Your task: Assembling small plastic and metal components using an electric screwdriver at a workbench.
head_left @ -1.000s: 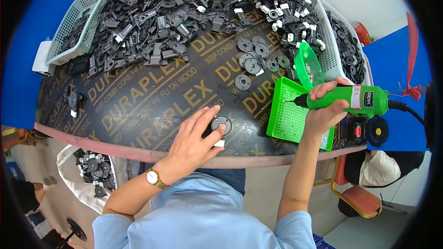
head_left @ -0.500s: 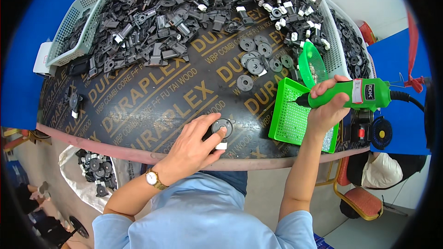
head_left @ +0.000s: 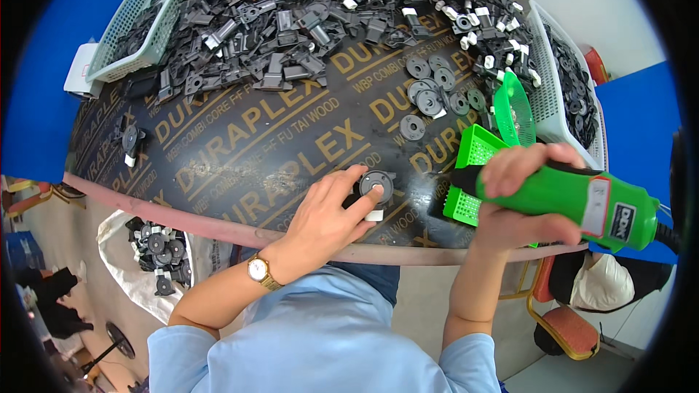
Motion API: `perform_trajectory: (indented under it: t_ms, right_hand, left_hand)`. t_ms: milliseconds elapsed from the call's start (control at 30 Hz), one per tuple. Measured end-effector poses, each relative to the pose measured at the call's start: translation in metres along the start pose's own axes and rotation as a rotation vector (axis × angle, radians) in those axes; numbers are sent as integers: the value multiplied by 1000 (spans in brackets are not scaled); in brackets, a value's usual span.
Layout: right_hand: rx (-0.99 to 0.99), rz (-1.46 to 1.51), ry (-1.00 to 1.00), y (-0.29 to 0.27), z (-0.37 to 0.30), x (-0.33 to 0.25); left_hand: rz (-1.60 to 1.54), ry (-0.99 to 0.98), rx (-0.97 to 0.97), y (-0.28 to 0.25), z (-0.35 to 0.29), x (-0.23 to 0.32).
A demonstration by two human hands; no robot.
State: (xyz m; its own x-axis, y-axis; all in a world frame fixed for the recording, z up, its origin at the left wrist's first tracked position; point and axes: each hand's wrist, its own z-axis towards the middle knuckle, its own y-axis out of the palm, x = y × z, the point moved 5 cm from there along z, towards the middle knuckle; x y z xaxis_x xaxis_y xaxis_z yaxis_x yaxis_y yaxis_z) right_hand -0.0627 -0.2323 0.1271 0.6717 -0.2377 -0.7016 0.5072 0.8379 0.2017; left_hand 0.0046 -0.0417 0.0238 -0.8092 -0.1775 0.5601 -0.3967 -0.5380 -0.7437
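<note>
My half-closed left hand (head_left: 326, 209) held a disc part (head_left: 372, 180), my right hand (head_left: 512, 227) clasped a screwdriver (head_left: 564, 198); bagged pieces (head_left: 162, 249) looked finished, the heap (head_left: 273, 33) unfinished.

Bright light, pale glare on the dark tabletop (head_left: 271, 164); straight edges bow, corners black.

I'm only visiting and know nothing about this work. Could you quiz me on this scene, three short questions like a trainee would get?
1. Which hand holds the green power tool?
2. True or false: a gold watch is worn on the left wrist.
3. The left hand is touching: A) a green tray; B) a round black part; C) a pale basket.

Key: 1. The right hand. 2. True. 3. B.
</note>
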Motion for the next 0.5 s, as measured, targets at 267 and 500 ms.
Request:
perform_trajectory:
  t_ms: [267,500]
  right_hand:
    - [-217,153,-14,44,-17,23]
    - [-236,188,109,51,-18,25]
  left_hand:
    - [-16,-27,39,-2,-1,0]
    - [1,-41,25,-4,-3,0]
